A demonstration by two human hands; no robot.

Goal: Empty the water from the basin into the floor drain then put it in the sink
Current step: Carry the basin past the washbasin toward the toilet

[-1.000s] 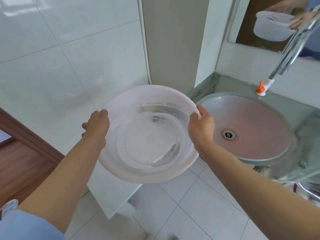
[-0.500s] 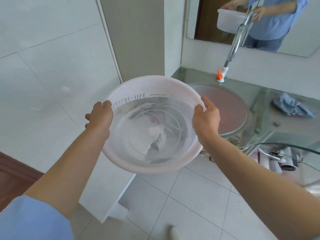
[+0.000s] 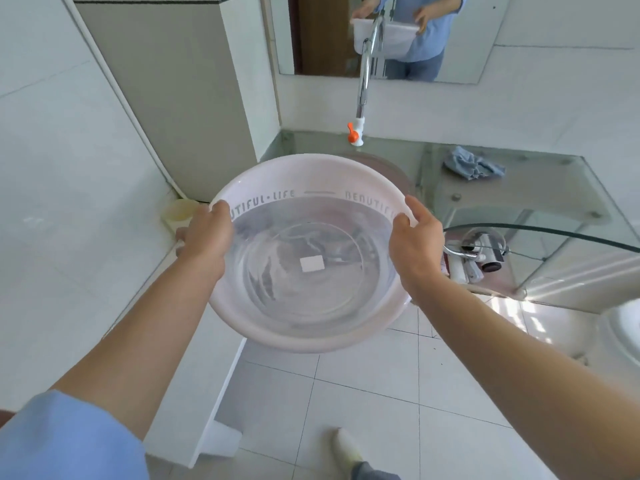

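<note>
I hold a round pale pink plastic basin (image 3: pixel 308 323) level in front of me, above the tiled floor. Water fills its lower part and a small white label shows at its bottom. My left hand (image 3: pixel 207 237) grips the rim on the left side and my right hand (image 3: pixel 414 242) grips the rim on the right. The pinkish glass sink (image 3: pixel 398 169) lies just behind the basin, which hides most of it. No floor drain is in view.
A tall chrome tap (image 3: pixel 363 74) with an orange handle stands behind the sink. A blue cloth (image 3: pixel 472 164) lies on the glass counter (image 3: pixel 519 188). A white ledge (image 3: pixel 194 393) runs along the left wall. My shoe (image 3: pixel 346 448) is on the floor tiles.
The view has swung right, and the basin now covers most of the sink instead of sitting to its left. Both hands keep the same grip on the rim.
</note>
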